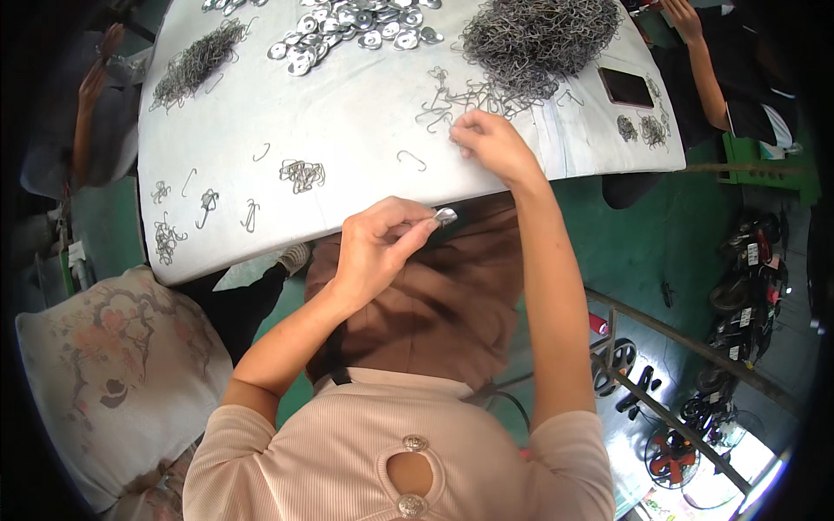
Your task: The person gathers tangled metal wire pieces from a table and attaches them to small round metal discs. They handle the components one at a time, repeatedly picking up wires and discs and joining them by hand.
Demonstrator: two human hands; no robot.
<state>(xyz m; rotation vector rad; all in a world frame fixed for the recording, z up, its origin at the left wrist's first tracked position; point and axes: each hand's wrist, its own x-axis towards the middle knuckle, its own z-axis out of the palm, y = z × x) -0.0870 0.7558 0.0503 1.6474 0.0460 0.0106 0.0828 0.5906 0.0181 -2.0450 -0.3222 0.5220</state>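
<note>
My left hand [375, 247] is closed just past the table's near edge, pinching a small shiny metal cap [446, 216] between thumb and forefinger. Over the table, my right hand [497, 148] has its fingers curled together at the near side of some loose wire hooks [469, 97]. Whether a hook is between those fingertips cannot be made out. Behind them rises a big tangled heap of wire hooks [540, 43]. Round silver metal caps [347, 26] lie scattered at the far middle. One single hook [412, 160] rests to the left of my right hand.
The white-covered table [365, 113] also bears a long hook pile [201, 62], a small hook cluster [302, 174] and a phone [625, 87]. Other people's arms [708, 78] show at both sides. A cloth-covered seat [122, 373] stands left; metal rails [686, 343] run at right.
</note>
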